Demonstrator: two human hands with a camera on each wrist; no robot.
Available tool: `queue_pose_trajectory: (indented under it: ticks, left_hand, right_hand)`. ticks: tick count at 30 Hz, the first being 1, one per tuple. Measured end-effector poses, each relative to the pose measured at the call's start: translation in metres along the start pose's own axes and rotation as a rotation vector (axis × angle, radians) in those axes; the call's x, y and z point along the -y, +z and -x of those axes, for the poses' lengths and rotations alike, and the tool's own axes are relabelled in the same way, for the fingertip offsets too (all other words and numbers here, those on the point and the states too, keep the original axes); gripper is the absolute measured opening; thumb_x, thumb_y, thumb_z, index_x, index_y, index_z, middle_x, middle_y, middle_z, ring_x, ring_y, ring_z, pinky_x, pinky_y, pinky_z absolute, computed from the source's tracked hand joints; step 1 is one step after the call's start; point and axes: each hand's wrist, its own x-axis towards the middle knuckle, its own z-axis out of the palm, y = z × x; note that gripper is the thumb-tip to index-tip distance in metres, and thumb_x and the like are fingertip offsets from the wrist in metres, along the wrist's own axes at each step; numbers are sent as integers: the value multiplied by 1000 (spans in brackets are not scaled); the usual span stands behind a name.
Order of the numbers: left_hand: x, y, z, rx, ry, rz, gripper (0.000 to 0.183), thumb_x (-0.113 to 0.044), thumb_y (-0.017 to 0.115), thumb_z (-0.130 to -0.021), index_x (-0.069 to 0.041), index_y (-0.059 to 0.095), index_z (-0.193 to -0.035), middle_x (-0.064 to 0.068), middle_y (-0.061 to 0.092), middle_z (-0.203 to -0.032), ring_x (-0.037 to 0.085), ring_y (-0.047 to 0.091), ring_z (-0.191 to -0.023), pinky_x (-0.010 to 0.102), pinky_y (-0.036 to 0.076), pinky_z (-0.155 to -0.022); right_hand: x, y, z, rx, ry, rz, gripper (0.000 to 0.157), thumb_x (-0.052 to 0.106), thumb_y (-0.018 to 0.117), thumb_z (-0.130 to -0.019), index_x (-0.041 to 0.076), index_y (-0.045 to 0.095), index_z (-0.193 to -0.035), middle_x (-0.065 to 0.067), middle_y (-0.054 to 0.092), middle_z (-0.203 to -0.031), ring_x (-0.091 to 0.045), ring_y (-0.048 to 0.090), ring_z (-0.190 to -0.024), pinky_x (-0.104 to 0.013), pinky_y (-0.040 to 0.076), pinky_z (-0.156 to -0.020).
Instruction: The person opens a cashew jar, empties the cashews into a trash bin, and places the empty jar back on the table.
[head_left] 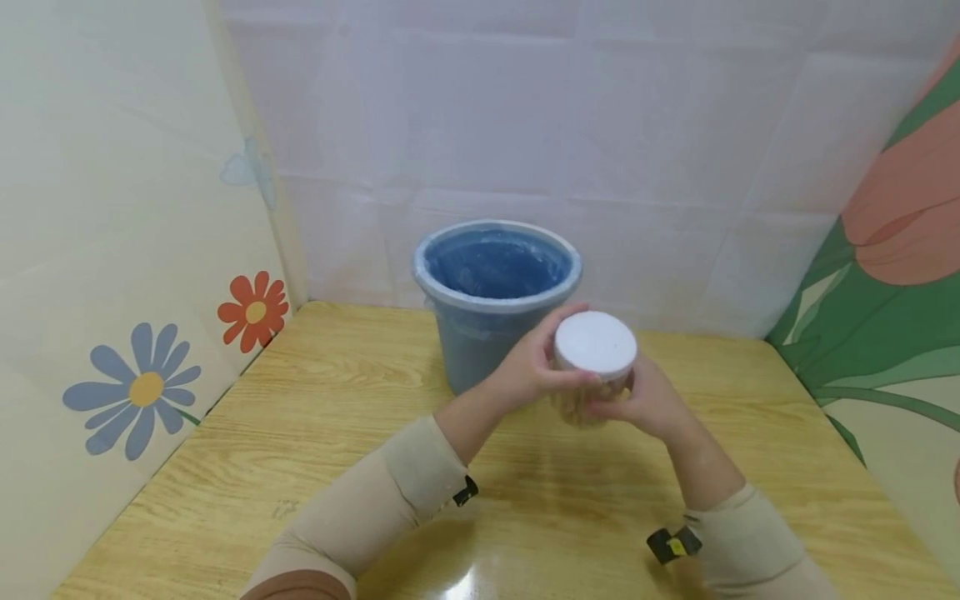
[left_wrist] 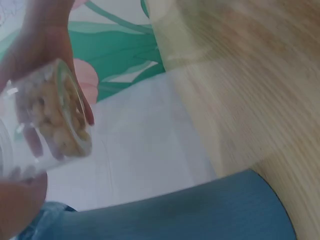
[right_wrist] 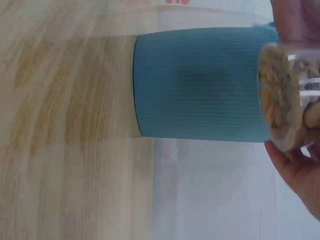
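Both hands hold a clear jar with a white lid in front of the bucket, above the table. My left hand curls round the jar's upper left side, its thumb across the front just below the lid. My right hand grips the jar's right side lower down, thumb across its front. Tan, nut-like pieces lie in the jar's lower part in the left wrist view. From the right wrist, the jar's base shows tilted, with more pieces against it.
A blue bucket stands on the wood-grain table just behind and left of the jar. White sheeting hangs at the back. Flower-printed panels flank the table on the left and right.
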Motion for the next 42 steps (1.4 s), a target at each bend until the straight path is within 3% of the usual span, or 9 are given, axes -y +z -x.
queue_pose_trajectory:
  ticks: [3, 6, 9, 13, 16, 24, 33, 39, 42]
  left_hand:
    - [-2, 7, 2, -87, -63, -58, 91, -26, 81, -68, -36, 28, -141, -2, 44, -135, 15, 45, -119, 39, 36, -99]
    - [-6, 13, 2, -139, -77, -93, 92, -30, 81, -67, -36, 27, -141, -1, 45, -134, 16, 46, -117, 38, 39, -97]
    - [-8, 17, 2, -162, -75, -103, 92, -30, 81, -67, -34, 27, -141, 1, 46, -133, 17, 47, -116, 36, 40, -95]
    - [-8, 16, 3, -146, -79, -109, 93, -31, 81, -67, -33, 25, -142, -1, 44, -135, 15, 45, -118, 37, 38, -97]
    - [-7, 12, 4, -89, -64, -84, 95, -29, 81, -68, -31, 22, -144, -4, 40, -140, 13, 41, -124, 39, 31, -103]
    - [-2, -2, 2, 86, 14, 69, 93, -15, 74, -76, -23, 14, -147, -6, 24, -148, 12, 33, -130, 33, 28, -106]
    - [5, -15, 1, 291, 78, 298, 87, 4, 62, -79, -18, 13, -147, 14, 33, -143, 24, 41, -125, 34, 39, -99]
    - [6, -17, 1, 407, 105, 337, 87, 4, 64, -75, -13, 16, -146, 13, 32, -143, 22, 42, -123, 36, 38, -100]
    - [8, -17, 1, 435, 109, 337, 86, 2, 66, -75, -10, 19, -145, 15, 34, -141, 21, 43, -122, 37, 38, -100]
  right_hand:
    - [1, 2, 1, -36, 42, 7, 89, 9, 81, -66, 7, 30, -139, -12, 41, -134, -29, 40, -120, -49, 39, -95]
    - [2, 2, 1, -59, 61, 27, 88, 10, 80, -67, 5, 29, -139, -13, 42, -134, -29, 43, -118, -45, 45, -90]
    - [1, 2, 1, -68, 61, 23, 87, 9, 80, -68, 6, 29, -139, -12, 42, -133, -27, 43, -117, -38, 46, -89]
    - [0, -1, 2, -42, 46, -30, 87, 5, 78, -69, 7, 27, -139, -11, 40, -134, -28, 40, -120, -44, 40, -95]
    - [-1, -5, 3, -9, 20, -63, 86, 1, 76, -69, 6, 27, -139, -12, 38, -135, -27, 37, -122, -49, 34, -99]
    - [-4, -12, 3, 80, -87, -99, 86, -7, 74, -65, -1, 27, -137, -13, 41, -132, -13, 42, -119, -23, 37, -98]
    - [-7, -15, 5, 218, -177, -152, 89, -7, 74, -60, -7, 26, -134, -1, 44, -129, -14, 44, -116, -27, 40, -96]
    - [-9, -16, 5, 330, -231, -180, 94, -2, 76, -60, 0, 24, -138, -7, 41, -132, -19, 41, -119, -29, 36, -100]
    - [-9, -16, 6, 347, -224, -178, 94, 0, 77, -61, 2, 24, -138, -6, 42, -131, -18, 42, -120, -28, 34, -101]
